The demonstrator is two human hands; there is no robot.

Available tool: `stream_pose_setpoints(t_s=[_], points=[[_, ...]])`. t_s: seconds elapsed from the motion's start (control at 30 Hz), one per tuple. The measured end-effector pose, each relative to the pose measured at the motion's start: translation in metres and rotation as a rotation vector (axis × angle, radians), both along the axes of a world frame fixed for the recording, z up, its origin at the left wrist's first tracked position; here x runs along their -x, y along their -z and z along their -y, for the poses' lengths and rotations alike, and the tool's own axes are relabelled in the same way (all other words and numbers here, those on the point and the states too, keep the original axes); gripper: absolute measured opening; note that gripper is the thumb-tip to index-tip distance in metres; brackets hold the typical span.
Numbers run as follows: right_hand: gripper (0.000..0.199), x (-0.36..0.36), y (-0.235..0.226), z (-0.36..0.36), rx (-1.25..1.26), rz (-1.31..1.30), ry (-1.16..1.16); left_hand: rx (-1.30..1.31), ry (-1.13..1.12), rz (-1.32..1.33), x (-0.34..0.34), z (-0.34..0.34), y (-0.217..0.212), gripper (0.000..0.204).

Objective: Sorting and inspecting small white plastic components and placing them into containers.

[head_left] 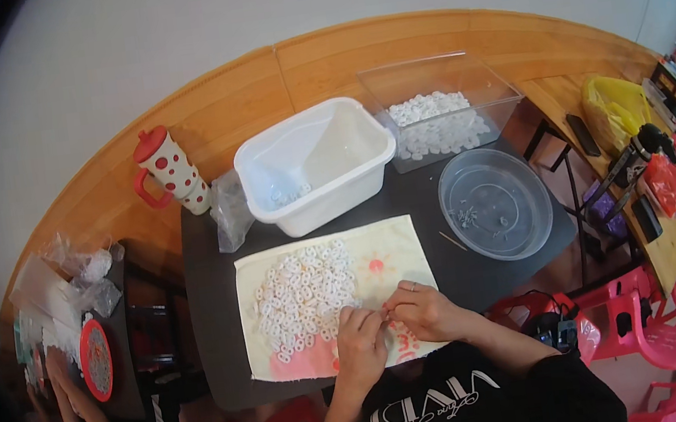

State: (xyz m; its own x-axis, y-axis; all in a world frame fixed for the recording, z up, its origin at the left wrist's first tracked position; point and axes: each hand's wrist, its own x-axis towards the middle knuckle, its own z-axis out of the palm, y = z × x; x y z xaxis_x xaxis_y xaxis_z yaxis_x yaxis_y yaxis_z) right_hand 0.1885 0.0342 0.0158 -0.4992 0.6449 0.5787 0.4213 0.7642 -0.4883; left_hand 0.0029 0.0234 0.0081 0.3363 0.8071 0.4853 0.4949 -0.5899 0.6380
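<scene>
Over the near part of a pale yellow cloth (393,238) my two hands meet, fingertips almost touching. My left hand (362,346) is closed in a pinch at the edge of a heap of small white ring-shaped pieces (306,292). Just right of it, my right hand (426,312) pinches too. Whatever lies between the fingers is too small to make out. A clear round plastic lid or shallow tray (520,230) at the right holds small grey bits (467,216). Between it and the cloth lies a thin stick (453,241).
Behind the cloth stand a white tub (320,205), a clear box (450,85) with white pieces, and a red-spotted tumbler (170,169) beside a clear plastic bag (231,212). Another person's arm (91,414) works near a red tray (96,360) at far left. Pink chairs (670,329) stand right.
</scene>
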Motion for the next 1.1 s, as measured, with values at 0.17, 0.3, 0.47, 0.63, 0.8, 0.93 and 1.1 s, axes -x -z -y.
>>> stream_pose_setpoints(t_s=[0.17, 0.3, 0.47, 0.63, 0.8, 0.93, 1.1], points=[[0.015, -0.0029, -0.0005, -0.0035, 0.058, -0.018, 0.054, 0.039, -0.003, 0.026, -0.0038, -0.0061, -0.0051, 0.022], [0.014, -0.004, -0.0012, -0.0068, 0.162, -0.133, 0.017, 0.122, 0.021, 0.152, 0.0008, -0.0082, -0.004, 0.027], [0.018, -0.0049, -0.0035, -0.0046, 0.337, -0.272, -0.028, 0.275, 0.017, 0.294, 0.0028, -0.0025, -0.0018, 0.029], [0.019, -0.0046, -0.0007, -0.0036, 0.261, -0.214, -0.013, 0.318, 0.006, 0.305, 0.0007, 0.0002, 0.0004, 0.029], [0.023, -0.0024, 0.0021, -0.004, 0.165, -0.058, 0.001, 0.032, -0.014, 0.033, -0.004, -0.0007, -0.0015, 0.031], [0.024, -0.0012, 0.0031, -0.0043, 0.116, -0.05, 0.002, 0.017, -0.015, 0.019, -0.0042, -0.0002, 0.0, 0.032], [0.023, -0.0021, 0.0039, -0.0044, 0.109, -0.06, 0.005, 0.091, 0.019, 0.042, 0.0007, -0.0011, -0.0044, 0.03]])
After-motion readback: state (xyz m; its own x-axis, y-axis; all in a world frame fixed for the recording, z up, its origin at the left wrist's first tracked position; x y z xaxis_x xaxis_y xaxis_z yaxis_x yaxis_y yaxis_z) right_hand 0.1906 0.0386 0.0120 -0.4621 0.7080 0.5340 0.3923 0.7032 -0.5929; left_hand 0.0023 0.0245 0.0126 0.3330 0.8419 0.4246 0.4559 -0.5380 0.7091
